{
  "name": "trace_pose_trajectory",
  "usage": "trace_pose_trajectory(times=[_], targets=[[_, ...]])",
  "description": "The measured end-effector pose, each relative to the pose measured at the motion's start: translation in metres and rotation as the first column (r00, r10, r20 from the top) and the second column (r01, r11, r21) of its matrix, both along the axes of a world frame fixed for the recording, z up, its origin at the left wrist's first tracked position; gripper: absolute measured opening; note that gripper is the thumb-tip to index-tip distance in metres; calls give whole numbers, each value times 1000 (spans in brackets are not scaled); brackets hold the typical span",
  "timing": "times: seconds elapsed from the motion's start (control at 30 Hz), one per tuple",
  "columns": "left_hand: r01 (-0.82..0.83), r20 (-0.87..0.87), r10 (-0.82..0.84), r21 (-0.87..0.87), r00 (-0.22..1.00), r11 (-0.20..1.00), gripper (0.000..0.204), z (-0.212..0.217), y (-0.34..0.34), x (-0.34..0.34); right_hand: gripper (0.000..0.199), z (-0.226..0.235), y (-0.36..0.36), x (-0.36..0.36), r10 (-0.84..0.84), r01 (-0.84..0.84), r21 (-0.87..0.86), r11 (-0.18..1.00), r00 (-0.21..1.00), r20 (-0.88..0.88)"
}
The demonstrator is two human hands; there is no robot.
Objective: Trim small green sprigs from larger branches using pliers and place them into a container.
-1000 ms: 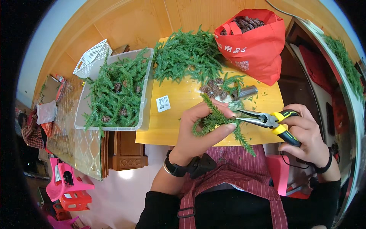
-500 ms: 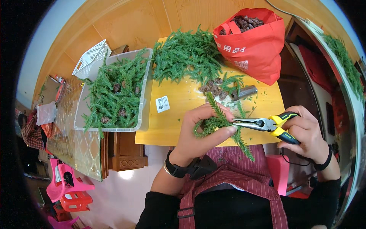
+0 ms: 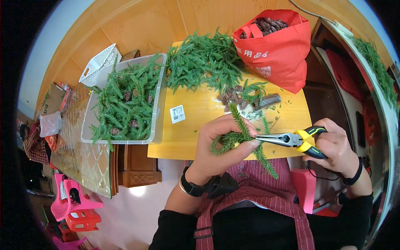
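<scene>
Between thumb and fingers, my left hand [image 3: 223, 141] pinches a green artificial pine sprig [image 3: 261, 156] above the near edge of the yellow table [image 3: 179, 139]. My right hand [image 3: 336, 148] is wrapped round the yellow-and-black handles of long-nose pliers [image 3: 291, 139]. The pliers' jaws point left and their tips meet the sprig right at my left thumb and fingertips. What exactly the tips grip is too small to make out. Beyond my hands lie loose pine cones [image 3: 230, 98] and a dark wrapped roll [image 3: 269, 100].
A clear plastic bin [image 3: 157, 118] of pine sprigs and cones stands at the left. More greenery [image 3: 202, 60] is heaped at the table's back, beside a red bag [image 3: 277, 54] of pine cones. A white label [image 3: 177, 114] lies on the table, and a white basket [image 3: 98, 66] sits behind the bin.
The pliers' handles look slightly wider apart, and the sprig has shifted a little downward. Both hands stay almost in place.
</scene>
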State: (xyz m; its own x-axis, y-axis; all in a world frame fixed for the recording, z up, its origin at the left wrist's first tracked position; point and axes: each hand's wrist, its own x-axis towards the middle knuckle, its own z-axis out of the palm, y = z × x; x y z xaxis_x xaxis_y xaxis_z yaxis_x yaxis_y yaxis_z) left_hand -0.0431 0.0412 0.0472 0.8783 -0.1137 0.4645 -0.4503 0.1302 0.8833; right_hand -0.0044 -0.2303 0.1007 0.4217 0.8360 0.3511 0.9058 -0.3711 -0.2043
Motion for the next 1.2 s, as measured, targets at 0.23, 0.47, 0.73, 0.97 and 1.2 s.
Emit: trace_pose_trajectory(times=[0.23, 0.47, 0.73, 0.97, 1.2], targets=[[-135, 69, 133, 16, 989, 991, 12, 2, -5, -2, 31, 3, 12, -1, 29, -25, 43, 999, 995, -99], [-344, 275, 298, 138, 914, 929, 14, 2, -8, 1, 39, -6, 7, -2, -18, 19, 6, 1000, 988, -154], [-403, 343, 342, 124, 875, 907, 16, 0, -9, 3, 37, -15, 6, -1, -29, 34, 58, 998, 996, -83], [-385, 368, 320, 117, 873, 915, 19, -2, -8, 5, 35, -15, 5, -4, -58, 57, 21, 998, 998, 34], [-471, 532, 296, 229, 794, 852, 18, -4, -8, 10, 33, -13, 5, -1, -88, 87, 54, 995, 996, 26]])
